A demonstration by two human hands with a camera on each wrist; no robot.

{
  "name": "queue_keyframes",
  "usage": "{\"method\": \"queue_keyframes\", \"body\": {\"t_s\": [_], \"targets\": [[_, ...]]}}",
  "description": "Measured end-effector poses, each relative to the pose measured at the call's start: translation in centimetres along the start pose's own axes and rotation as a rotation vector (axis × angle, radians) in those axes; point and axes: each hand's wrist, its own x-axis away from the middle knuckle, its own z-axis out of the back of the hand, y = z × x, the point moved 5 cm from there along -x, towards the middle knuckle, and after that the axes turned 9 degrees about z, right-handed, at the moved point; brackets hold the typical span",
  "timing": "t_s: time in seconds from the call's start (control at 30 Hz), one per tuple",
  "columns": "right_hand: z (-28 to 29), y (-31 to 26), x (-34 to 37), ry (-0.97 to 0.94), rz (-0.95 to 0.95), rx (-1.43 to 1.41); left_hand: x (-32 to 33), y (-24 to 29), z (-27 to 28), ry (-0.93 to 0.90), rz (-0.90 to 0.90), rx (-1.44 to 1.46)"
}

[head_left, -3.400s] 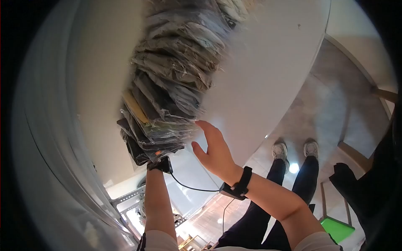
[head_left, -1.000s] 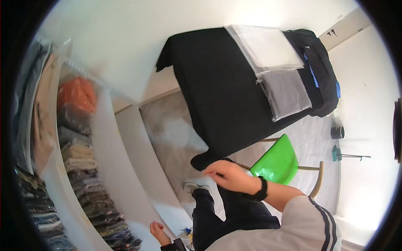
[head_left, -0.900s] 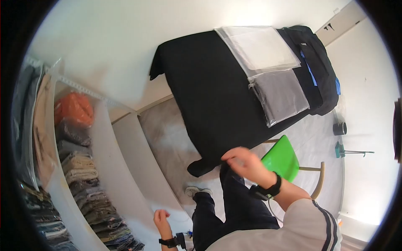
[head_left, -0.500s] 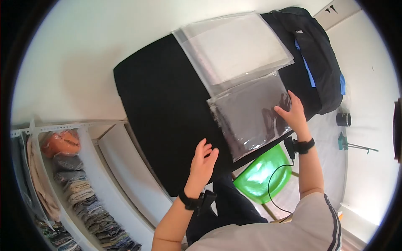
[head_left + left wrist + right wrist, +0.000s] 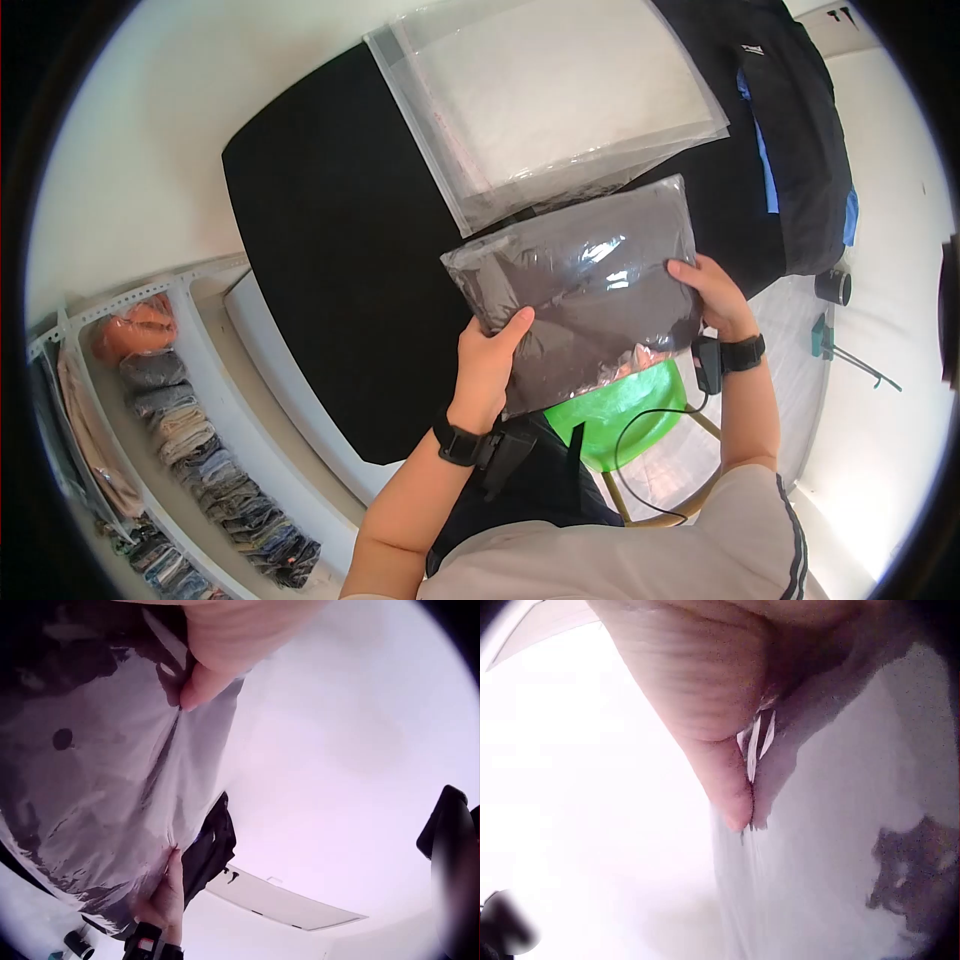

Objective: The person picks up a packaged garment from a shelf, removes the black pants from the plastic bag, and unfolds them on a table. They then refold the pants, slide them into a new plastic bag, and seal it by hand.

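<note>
Some of the left hand [image 5: 485, 364] and right hand [image 5: 724, 296] hides behind the packet [image 5: 590, 300].

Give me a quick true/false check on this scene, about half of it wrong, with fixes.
1. The left hand and right hand both grip the wrapped grey package. True.
2. The clear plastic bags lie on the floor. False: they lie on the black-covered table.
3. The package partly hides the green chair in the head view. True.
4. The orange bundle sits on the chair. False: it is on the shelf.
5. Each wrist wears a black strap. True.
</note>
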Motion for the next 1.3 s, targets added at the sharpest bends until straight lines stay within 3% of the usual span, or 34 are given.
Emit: {"method": "queue_keyframes", "body": {"t_s": [0.17,0.33,0.43,0.6,0.73,0.77,0.83,0.9,0.93,1.0,1.03,1.07,1.13,1.17,1.23,1.27,1.3], "targets": [[-4.0,3.1,3.0,-0.070,-0.038,-0.028,3.7,-1.7,4.7,0.081,0.084,0.066],[-11.6,5.9,4.8,-0.190,-0.135,-0.084,7.7,-3.5,12.2,0.188,-0.026,0.097],[-16.9,7.9,5.7,-0.378,-0.219,-0.064,11.4,-5.5,18.0,0.292,-0.049,0.155],[-27.0,14.5,9.3,-0.528,-0.391,-0.008,19.9,-9.5,28.1,0.380,-0.159,0.210],[-37.2,21.5,15.0,-0.675,-0.471,0.027,28.4,-15.5,38.1,0.429,-0.233,0.289],[-37.5,20.7,15.8,-0.703,-0.470,0.063,29.4,-15.8,37.4,0.427,-0.246,0.324],[-41.9,24.9,19.5,-0.736,-0.482,0.124,33.9,-21.3,42.9,0.471,-0.211,0.342],[-45.5,29.4,22.1,-0.833,-0.622,0.212,37.6,-25.8,46.4,0.508,-0.162,0.349],[-47.2,31.6,23.0,-0.831,-0.640,0.212,39.5,-27.9,48.1,0.539,-0.169,0.464],[-51.3,37.0,24.9,-1.015,-0.701,0.211,42.6,-33.5,52.8,0.612,-0.242,0.675],[-52.7,39.7,25.5,-1.007,-0.719,0.199,44.1,-37.7,55.5,0.710,-0.288,0.539],[-54.0,42.7,26.2,-1.097,-0.709,0.308,45.7,-41.8,58.1,0.818,-0.324,0.403],[-56.9,46.9,28.3,-1.228,-0.642,0.553,49.4,-43.3,60.6,0.881,-0.322,0.522],[-58.5,48.7,29.4,-1.267,-0.591,0.686,50.9,-43.8,61.4,0.870,-0.305,0.716],[-61.9,51.8,32.9,-1.294,-0.475,0.419,54.8,-48.1,66.1,1.058,-0.356,0.529],[-63.7,54.6,35.2,-1.257,-0.279,0.246,56.7,-48.8,67.7,1.104,-0.404,0.516],[-66.0,55.6,36.6,-1.290,-0.148,0.251,58.6,-49.5,69.3,1.149,-0.452,0.501]]}}
